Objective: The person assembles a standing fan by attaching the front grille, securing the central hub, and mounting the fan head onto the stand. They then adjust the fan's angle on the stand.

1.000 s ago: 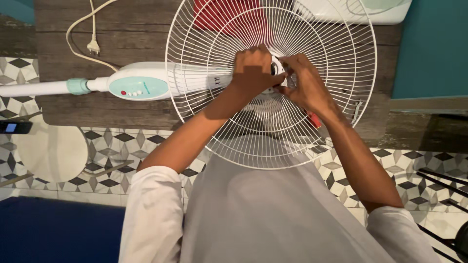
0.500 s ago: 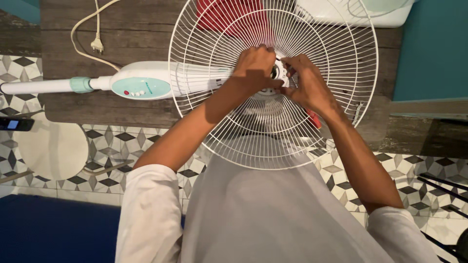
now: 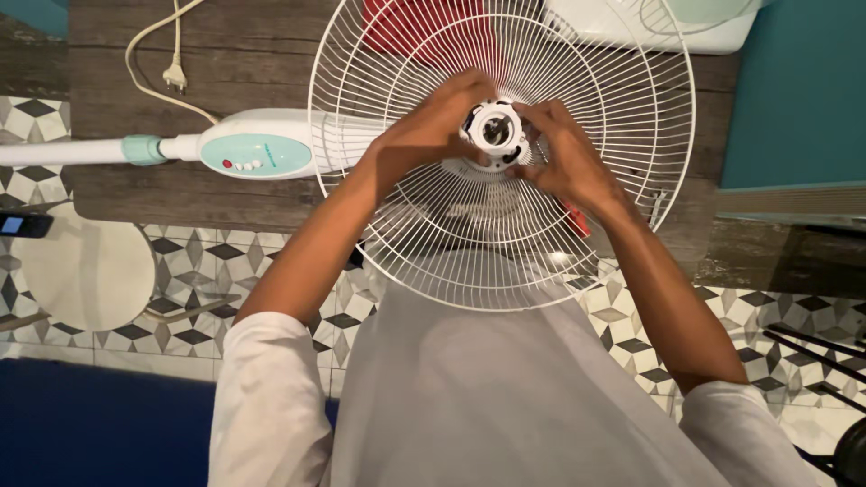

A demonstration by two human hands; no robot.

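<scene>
Two hands, left hand (image 3: 424, 135) and right hand (image 3: 564, 158), gripping white hub (image 3: 493, 133), fan grille (image 3: 406, 243)

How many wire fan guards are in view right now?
2. One wire guard lies on the wooden table under both hands; part of a second guard shows at the top right edge. Others may lie out of frame.

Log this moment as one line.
left hand: on hub ring | right hand: on hub ring | fan guard: lying on table
</scene>
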